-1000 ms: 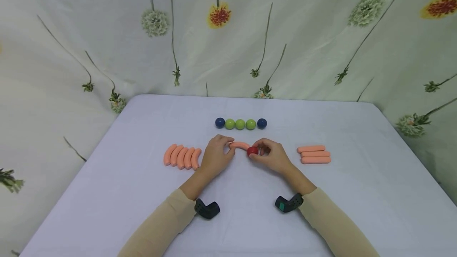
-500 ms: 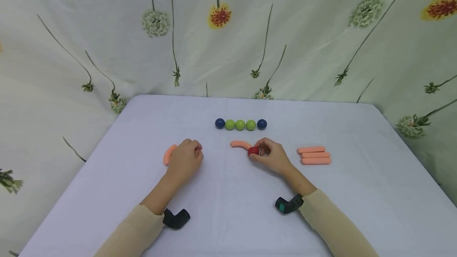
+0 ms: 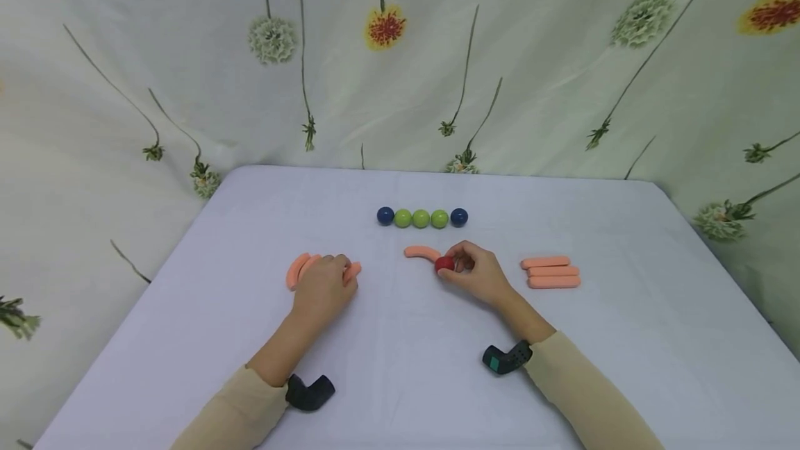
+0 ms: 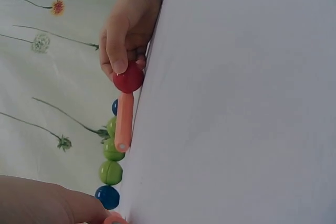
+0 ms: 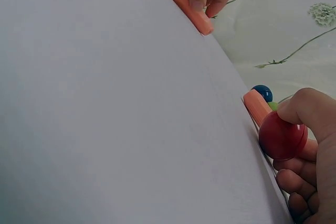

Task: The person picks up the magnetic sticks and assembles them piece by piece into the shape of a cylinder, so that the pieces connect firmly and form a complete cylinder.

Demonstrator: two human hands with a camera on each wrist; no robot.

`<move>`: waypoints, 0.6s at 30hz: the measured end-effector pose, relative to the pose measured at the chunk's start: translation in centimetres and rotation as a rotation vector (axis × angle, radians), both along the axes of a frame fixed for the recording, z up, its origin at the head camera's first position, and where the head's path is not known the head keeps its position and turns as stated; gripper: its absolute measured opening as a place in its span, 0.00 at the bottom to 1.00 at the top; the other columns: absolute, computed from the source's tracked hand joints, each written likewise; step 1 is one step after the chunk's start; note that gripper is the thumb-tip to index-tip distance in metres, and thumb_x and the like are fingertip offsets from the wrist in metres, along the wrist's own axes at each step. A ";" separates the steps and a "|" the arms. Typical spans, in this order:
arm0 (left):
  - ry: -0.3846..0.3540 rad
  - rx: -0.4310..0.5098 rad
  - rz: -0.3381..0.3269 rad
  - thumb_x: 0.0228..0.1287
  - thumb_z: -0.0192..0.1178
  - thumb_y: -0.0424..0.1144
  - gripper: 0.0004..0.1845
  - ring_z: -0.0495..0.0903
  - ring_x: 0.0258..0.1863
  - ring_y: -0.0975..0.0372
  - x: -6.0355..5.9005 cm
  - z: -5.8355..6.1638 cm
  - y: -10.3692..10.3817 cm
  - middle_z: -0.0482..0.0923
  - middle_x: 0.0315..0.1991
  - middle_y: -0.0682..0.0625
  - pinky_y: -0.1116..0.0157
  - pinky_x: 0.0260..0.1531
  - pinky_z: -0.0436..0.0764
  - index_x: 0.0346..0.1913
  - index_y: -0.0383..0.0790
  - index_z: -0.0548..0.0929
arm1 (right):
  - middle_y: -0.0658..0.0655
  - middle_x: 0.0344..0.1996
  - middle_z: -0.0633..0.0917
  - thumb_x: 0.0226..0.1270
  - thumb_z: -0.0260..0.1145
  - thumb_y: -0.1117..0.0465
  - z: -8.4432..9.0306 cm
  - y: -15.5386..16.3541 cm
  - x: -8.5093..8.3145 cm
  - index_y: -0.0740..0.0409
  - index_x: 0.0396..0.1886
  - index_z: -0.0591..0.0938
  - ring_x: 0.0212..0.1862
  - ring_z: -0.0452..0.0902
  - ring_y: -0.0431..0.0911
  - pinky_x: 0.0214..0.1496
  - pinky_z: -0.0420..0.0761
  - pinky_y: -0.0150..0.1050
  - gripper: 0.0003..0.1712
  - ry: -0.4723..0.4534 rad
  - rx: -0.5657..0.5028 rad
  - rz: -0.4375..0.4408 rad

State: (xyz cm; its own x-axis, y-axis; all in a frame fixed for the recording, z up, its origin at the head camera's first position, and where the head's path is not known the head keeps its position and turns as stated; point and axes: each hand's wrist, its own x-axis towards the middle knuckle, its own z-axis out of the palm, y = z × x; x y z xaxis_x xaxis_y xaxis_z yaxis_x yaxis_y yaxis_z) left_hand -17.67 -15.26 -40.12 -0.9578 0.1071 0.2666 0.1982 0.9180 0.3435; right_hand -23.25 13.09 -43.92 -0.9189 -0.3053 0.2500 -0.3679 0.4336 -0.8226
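My left hand (image 3: 325, 290) pinches a curved orange rod (image 3: 353, 271) at the right end of a group of curved rods (image 3: 296, 271) and hides part of that group. In the right wrist view, its thumb lies along the rod (image 5: 191, 11). My right hand (image 3: 480, 275) holds a glossy red ball (image 3: 444, 265) between thumb and fingers at the middle of the table. Against the ball sits the end of another curved orange rod (image 3: 421, 252), which points away to the left. A small grey disc shows on this rod's (image 4: 124, 121) free end in the left wrist view.
Behind the hands runs a row of balls: a dark blue ball (image 3: 385, 216) at the left end, green balls (image 3: 421, 219) between, and a blue ball (image 3: 459, 217) at the right end. Straight orange rods (image 3: 553, 271) lie at the right. The table (image 3: 400, 367) has a white cloth.
My left hand has let go of the rod by the red ball, moved left to the group of curved rods and taken hold of one, turning it. The right hand stays with the ball.
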 end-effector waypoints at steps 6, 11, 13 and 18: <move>0.034 -0.032 -0.034 0.56 0.62 0.30 0.02 0.71 0.20 0.57 -0.1 -0.6 0.5 0.70 0.18 0.50 0.63 0.22 0.69 0.29 0.35 0.79 | 0.53 0.29 0.80 0.56 0.75 0.62 0.0 0.1 0.0 0.61 0.41 0.81 0.33 0.73 0.46 0.36 0.73 0.34 0.15 -0.002 -0.008 0.009; 0.047 -0.010 -0.053 0.55 0.62 0.30 0.05 0.75 0.24 0.56 0.1 -0.8 0.8 0.74 0.21 0.49 0.61 0.26 0.73 0.36 0.33 0.83 | 0.54 0.29 0.81 0.57 0.75 0.62 0.0 0.2 0.1 0.62 0.41 0.81 0.33 0.73 0.46 0.36 0.72 0.34 0.15 -0.009 -0.018 0.010; 0.037 0.025 -0.046 0.56 0.62 0.31 0.09 0.76 0.26 0.55 0.2 -0.8 0.9 0.76 0.23 0.48 0.61 0.27 0.75 0.40 0.33 0.84 | 0.54 0.29 0.81 0.56 0.75 0.62 0.1 0.2 0.1 0.62 0.41 0.81 0.33 0.73 0.46 0.36 0.72 0.34 0.15 -0.011 -0.021 0.010; -0.012 0.178 -0.021 0.57 0.60 0.33 0.14 0.74 0.29 0.58 0.4 -0.4 1.3 0.76 0.27 0.48 0.62 0.30 0.74 0.45 0.31 0.85 | 0.53 0.29 0.80 0.55 0.76 0.61 0.1 0.1 0.2 0.59 0.39 0.81 0.33 0.72 0.46 0.34 0.71 0.35 0.15 -0.021 -0.013 0.001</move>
State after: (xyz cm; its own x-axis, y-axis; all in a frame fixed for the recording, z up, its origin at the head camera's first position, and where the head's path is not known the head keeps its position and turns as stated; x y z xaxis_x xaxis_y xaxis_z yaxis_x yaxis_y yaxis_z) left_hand -17.29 -13.92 -40.57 -0.9590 0.0796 0.2721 0.2121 0.8382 0.5024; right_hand -23.05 13.23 -43.77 -0.9235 -0.3032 0.2351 -0.3514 0.4222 -0.8357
